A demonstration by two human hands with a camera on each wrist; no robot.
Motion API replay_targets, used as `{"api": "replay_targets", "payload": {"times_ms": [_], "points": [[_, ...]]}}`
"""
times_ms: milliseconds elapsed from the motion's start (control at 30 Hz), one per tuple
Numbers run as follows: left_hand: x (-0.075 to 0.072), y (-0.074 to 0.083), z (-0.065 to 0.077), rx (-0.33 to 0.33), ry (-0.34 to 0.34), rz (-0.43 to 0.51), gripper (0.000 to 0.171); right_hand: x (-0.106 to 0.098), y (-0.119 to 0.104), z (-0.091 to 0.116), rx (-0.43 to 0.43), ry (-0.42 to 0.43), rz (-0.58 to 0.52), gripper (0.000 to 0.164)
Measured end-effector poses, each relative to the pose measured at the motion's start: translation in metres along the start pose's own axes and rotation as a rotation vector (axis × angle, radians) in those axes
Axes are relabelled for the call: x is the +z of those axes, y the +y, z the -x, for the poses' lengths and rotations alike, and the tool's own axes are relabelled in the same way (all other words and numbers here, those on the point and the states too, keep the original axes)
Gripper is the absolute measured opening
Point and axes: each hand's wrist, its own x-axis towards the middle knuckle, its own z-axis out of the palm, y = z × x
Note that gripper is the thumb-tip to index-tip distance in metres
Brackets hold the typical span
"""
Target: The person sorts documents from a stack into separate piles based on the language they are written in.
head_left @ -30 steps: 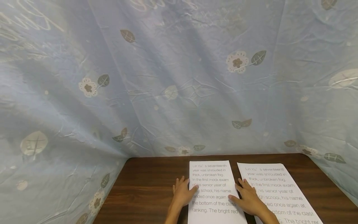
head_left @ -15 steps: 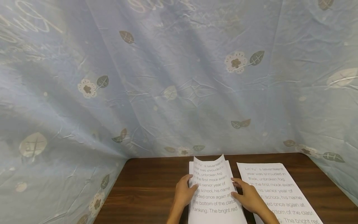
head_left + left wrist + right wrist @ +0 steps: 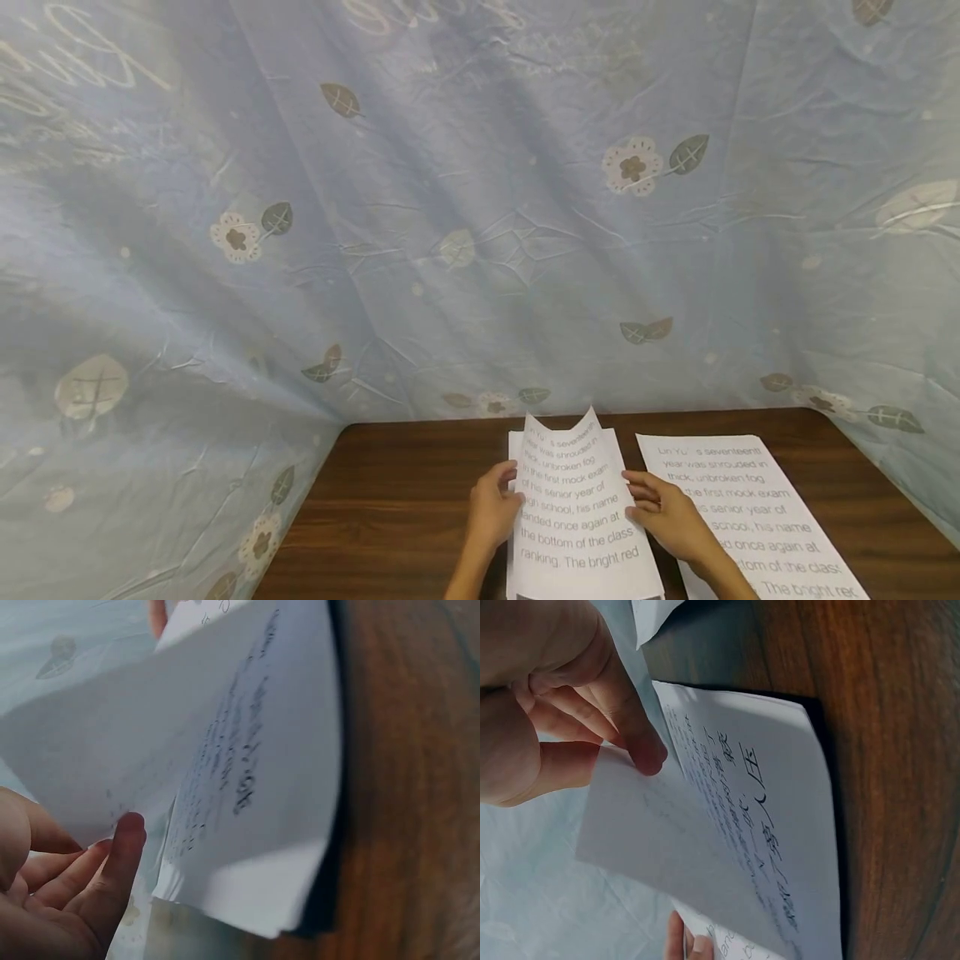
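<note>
A printed sheet of paper is raised over a paper stack, its top corners curling up in the head view. At its left edge my left hand pinches it between thumb and fingers, also visible in the left wrist view. My right hand pinches the opposite edge; the right wrist view shows thumb and finger closed on the paper. Beneath the lifted sheet, a page with handwritten-looking characters lies uppermost on the stack.
A second printed paper stack lies to the right, partly behind my right forearm. Both stacks rest on a dark brown wooden table. A pale blue curtain with leaves and flowers hangs around the table's back and sides.
Both hands, first resting at the left stack's edges, have taken hold of its top sheet. The sheet has come up off the stack and bowed, its far corners rising.
</note>
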Motion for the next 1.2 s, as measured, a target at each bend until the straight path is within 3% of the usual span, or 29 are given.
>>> {"api": "replay_targets", "payload": {"times_ms": [233,500,867,1200], "points": [[-0.006,0.002,-0.002,-0.047,0.005,0.107,0.054,-0.010,0.005,-0.001,0.038,-0.012,-0.081,0.064],[-0.002,0.008,0.000,-0.092,-0.045,0.201,0.057,-0.023,0.006,0.001,0.064,-0.010,-0.096,0.066],[0.022,0.021,-0.006,-0.124,-0.057,0.223,0.058,-0.051,0.012,0.004,0.068,-0.002,-0.077,0.068],[0.054,0.031,0.000,-0.180,-0.086,0.219,0.058,-0.077,0.028,0.016,0.109,0.013,-0.058,0.072]]}}
